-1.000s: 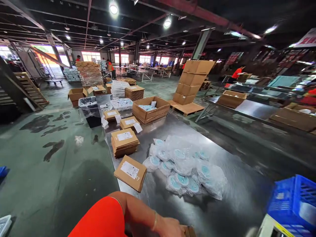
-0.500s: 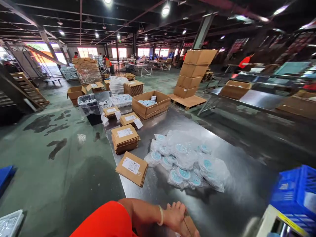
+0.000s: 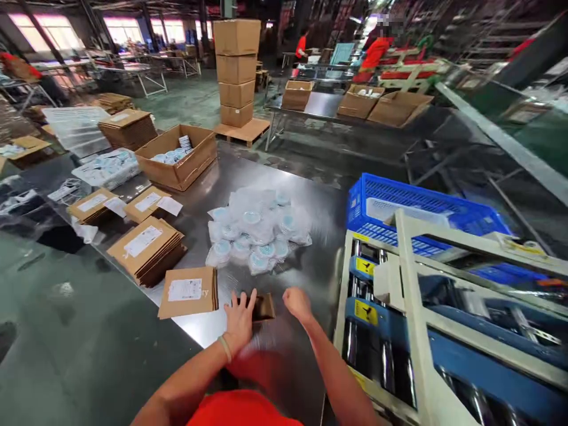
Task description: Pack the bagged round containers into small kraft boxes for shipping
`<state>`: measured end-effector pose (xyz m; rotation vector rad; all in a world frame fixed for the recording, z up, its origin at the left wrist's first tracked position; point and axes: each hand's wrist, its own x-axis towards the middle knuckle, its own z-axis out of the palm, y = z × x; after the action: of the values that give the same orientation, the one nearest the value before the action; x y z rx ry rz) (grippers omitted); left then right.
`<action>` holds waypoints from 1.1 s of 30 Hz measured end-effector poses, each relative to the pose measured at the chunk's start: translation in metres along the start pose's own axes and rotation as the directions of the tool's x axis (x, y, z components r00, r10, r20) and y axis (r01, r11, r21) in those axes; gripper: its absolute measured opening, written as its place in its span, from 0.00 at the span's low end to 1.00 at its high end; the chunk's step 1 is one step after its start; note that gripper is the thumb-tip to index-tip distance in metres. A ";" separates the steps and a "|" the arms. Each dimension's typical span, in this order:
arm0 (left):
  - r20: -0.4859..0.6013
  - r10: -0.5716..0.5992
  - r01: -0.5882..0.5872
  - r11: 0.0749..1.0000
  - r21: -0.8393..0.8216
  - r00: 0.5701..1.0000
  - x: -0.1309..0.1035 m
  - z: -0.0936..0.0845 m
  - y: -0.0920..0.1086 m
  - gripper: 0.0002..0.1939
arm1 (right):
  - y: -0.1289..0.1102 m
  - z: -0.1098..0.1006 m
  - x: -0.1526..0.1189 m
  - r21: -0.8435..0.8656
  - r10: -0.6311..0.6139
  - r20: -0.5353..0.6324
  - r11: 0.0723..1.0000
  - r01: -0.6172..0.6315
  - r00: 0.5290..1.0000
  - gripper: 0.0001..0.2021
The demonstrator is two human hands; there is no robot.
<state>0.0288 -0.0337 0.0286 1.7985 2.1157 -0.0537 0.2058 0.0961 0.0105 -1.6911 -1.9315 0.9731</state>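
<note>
My left hand [image 3: 239,316] lies with spread fingers against the left side of a small brown cardboard box [image 3: 266,307], whose dark inside shows. To the right of that box, and apart from it, my right hand [image 3: 297,302] is closed in a fist; whatever it may hold is hidden. Left of my left hand lies a short stack of flat cardboard mailers [image 3: 185,289] with a white label on top. Beyond my hands sits a pile of clear-wrapped round packs [image 3: 260,228] with light blue centres.
A taller stack of labelled mailers [image 3: 146,247] stands at the left edge of the metal table [image 3: 306,183]. Farther back are an open carton [image 3: 195,163] and a white basket [image 3: 106,168]. On the right are a roller conveyor [image 3: 386,349] and a blue crate [image 3: 355,204].
The view has swung right and down, bringing the conveyor and my right hand into sight. My left hand is still at the small box, whose dark inside now shows.
</note>
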 end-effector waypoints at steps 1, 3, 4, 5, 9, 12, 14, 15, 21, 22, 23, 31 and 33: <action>-0.005 0.010 -0.010 1.000 0.010 1.000 -0.001 0.004 0.000 0.54 | -0.002 -0.001 0.024 -0.031 -0.010 -0.016 0.999 0.009 1.000 0.14; -0.025 0.022 -0.022 1.000 0.005 0.999 -0.002 0.011 -0.002 0.54 | -0.013 0.009 0.070 -0.081 -0.059 -0.020 0.995 0.057 0.998 0.09; -0.030 0.026 -0.026 1.000 -0.002 0.999 -0.002 0.014 -0.002 0.54 | -0.020 0.019 0.089 -0.095 -0.085 -0.021 0.992 0.083 0.996 0.08; -0.028 0.027 -0.028 1.000 -0.009 0.999 -0.001 0.017 -0.003 0.54 | -0.028 0.030 0.107 -0.117 -0.100 -0.024 0.988 0.096 0.995 0.08; -0.015 0.039 -0.040 0.999 -0.034 0.999 0.003 0.022 -0.007 0.54 | -0.051 0.066 0.149 -0.374 -0.081 -0.018 0.925 0.068 0.997 0.29; -0.030 0.067 -0.068 0.996 -0.052 0.997 0.003 0.022 -0.011 0.52 | -0.050 0.060 0.159 -0.477 -0.119 0.068 0.868 0.137 0.991 0.29; -0.035 0.090 -0.092 0.993 -0.071 0.995 0.003 0.019 -0.013 0.52 | -0.040 0.042 0.154 -0.454 -0.156 0.118 0.870 0.193 0.981 0.22; -0.035 0.101 -0.103 0.991 -0.085 0.994 0.003 0.018 -0.013 0.51 | -0.034 0.031 0.148 -0.437 -0.174 0.137 0.873 0.217 0.975 0.19; -0.042 0.204 -0.208 0.959 -0.190 0.978 0.013 0.006 0.000 0.52 | 0.010 -0.013 0.071 -0.311 -0.213 0.117 0.920 0.240 0.970 0.16; -0.036 0.231 -0.234 0.950 -0.207 0.972 0.017 0.004 0.005 0.53 | 0.015 -0.015 0.060 -0.269 -0.192 0.069 0.941 0.203 0.979 0.15; -0.033 0.253 -0.254 0.942 -0.221 0.967 0.021 0.002 0.009 0.53 | 0.018 -0.015 0.050 -0.223 -0.162 0.011 0.962 0.160 0.987 0.14; -0.109 0.300 -0.319 0.907 -0.274 0.948 0.033 0.002 0.014 0.48 | 0.011 -0.038 0.019 -0.133 -0.083 -0.303 0.990 0.044 0.949 0.21; -0.150 0.299 -0.333 0.883 -0.332 0.942 0.035 0.006 0.010 0.46 | 0.009 -0.037 -0.009 -0.227 -0.250 -0.268 0.955 0.192 0.930 0.20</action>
<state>0.0356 -0.0006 0.0149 1.9196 1.7199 0.4753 0.2391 0.0966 0.0308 -1.5685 -2.0102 0.4291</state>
